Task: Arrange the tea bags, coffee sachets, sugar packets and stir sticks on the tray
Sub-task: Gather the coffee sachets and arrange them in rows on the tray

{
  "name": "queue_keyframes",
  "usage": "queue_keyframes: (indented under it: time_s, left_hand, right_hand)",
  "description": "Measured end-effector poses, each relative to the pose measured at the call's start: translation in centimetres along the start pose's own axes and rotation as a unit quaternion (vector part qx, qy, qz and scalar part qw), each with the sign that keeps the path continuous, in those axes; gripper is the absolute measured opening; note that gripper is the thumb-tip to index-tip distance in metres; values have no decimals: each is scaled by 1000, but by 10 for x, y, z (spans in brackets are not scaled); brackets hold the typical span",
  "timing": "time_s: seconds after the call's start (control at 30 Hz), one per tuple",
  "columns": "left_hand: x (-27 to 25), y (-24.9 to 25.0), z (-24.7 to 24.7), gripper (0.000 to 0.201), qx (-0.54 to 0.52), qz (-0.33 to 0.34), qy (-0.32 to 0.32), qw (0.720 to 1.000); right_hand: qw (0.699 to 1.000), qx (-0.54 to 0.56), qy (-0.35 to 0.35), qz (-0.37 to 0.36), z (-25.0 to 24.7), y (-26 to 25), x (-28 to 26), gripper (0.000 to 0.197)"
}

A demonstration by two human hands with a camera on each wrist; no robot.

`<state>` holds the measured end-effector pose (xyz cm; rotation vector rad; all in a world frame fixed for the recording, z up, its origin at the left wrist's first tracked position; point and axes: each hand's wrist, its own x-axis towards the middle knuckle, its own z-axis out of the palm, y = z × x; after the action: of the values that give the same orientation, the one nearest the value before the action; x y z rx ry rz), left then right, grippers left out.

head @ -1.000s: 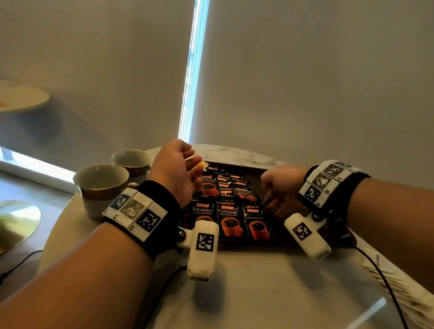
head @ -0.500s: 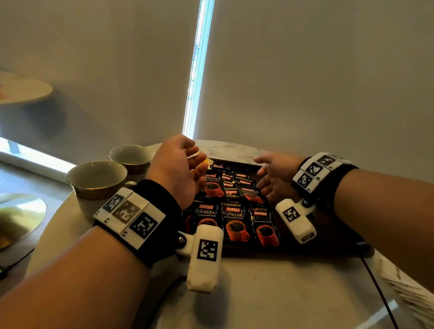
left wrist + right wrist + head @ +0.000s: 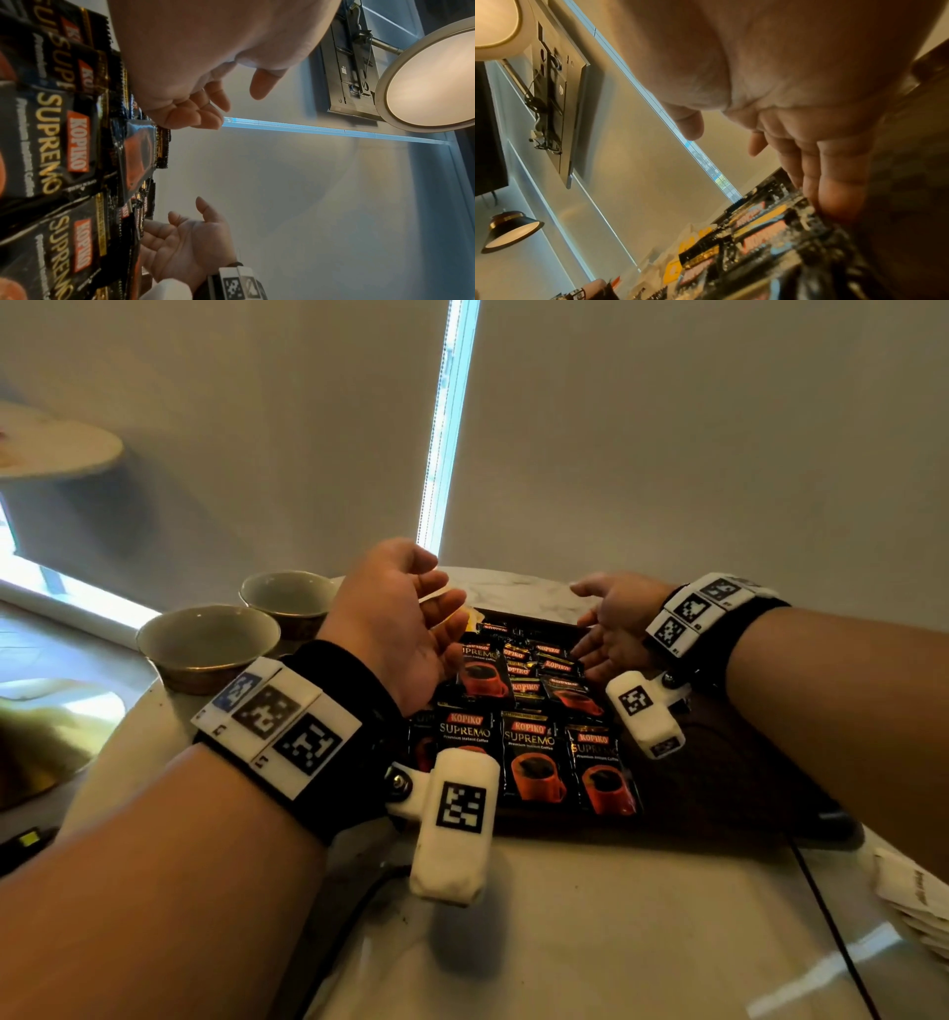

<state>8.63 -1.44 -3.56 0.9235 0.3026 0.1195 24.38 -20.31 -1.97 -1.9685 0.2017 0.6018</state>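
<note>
Several black Kopiko coffee sachets (image 3: 529, 752) lie in rows on the dark wooden tray (image 3: 719, 762). They also fill the left of the left wrist view (image 3: 51, 142). My left hand (image 3: 436, 580) hovers over the tray's left side with its palm turned inward and its fingers (image 3: 195, 113) loosely curled, holding nothing. My right hand (image 3: 590, 624) is spread at the sachets' far right. Its straight fingertips (image 3: 834, 199) point down onto the edge of the sachets (image 3: 757, 233). Yellow tea bags (image 3: 468, 624) peek out behind my left fingers.
Two gold-rimmed cups (image 3: 205, 639) (image 3: 287, 598) stand left of the tray. A stack of white packets (image 3: 914, 901) lies at the table's right edge, and a black cable (image 3: 832, 916) runs across the pale tabletop near it.
My right hand uncurled from a fist over the sachets and moved toward the tray's far end. My left hand's fingers loosened a little.
</note>
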Motion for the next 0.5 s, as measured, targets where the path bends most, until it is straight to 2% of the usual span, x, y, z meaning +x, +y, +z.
queue_keyframes:
  time_s: [0.27,0.4,0.5]
  left_hand:
    - [1,-3,1,20,9,-3,2,1000]
    - [2,-4,3,21,12,-1,-3,1000]
    - [0,-3,4,19,8,-1,-9,1000]
  right_hand:
    - [1000,7,-6,2,-2,-8,11,71]
    - [1000,11,-25,-4,1,-9,9,56]
    - [1000,6,-9,-10,-8,-8,5,63]
